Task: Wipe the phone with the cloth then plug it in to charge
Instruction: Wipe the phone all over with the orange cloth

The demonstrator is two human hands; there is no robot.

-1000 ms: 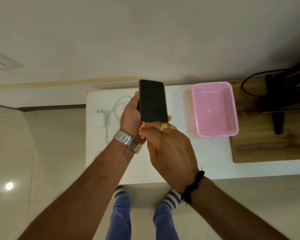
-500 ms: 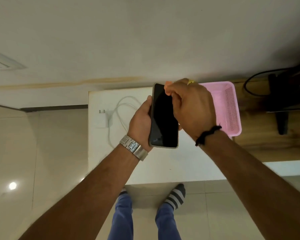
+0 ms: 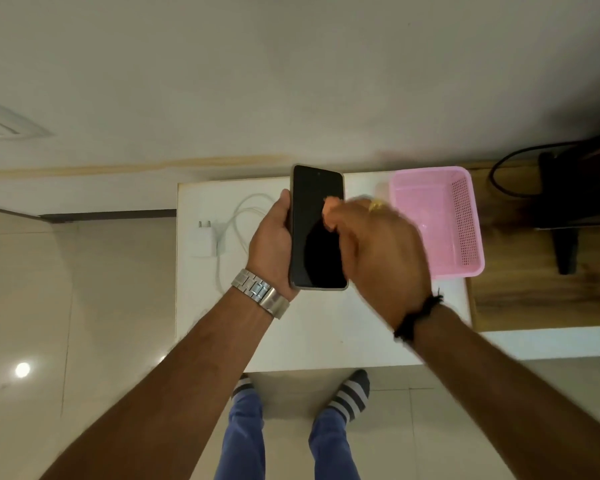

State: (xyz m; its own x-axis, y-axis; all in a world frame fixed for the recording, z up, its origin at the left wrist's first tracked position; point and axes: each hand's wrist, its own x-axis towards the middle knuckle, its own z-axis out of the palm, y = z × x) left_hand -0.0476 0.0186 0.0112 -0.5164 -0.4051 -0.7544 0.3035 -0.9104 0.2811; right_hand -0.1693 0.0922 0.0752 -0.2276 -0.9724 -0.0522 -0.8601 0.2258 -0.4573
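Observation:
My left hand (image 3: 271,244) grips a black phone (image 3: 314,237) by its left edge, screen up, above the white table (image 3: 326,327). My right hand (image 3: 378,251), blurred by motion, lies over the phone's right side with its fingers curled. A small peach-orange bit of cloth (image 3: 330,213) shows at its fingertips, pressed on the screen's upper right. Most of the cloth is hidden inside the hand. A white charger plug (image 3: 203,239) with its coiled white cable (image 3: 243,216) lies on the table to the left of the phone.
A pink plastic basket (image 3: 465,216) stands on the table at the right. Beyond it, a wooden surface (image 3: 520,292) carries a black device with a black cable (image 3: 575,195). A wall socket plate (image 3: 4,124) sits at far left. My feet stand at the table's near edge.
My right hand has swept from the phone's bottom end up to its top, then part-way back down over the screen's right side. The phone has shifted slightly in my left hand.

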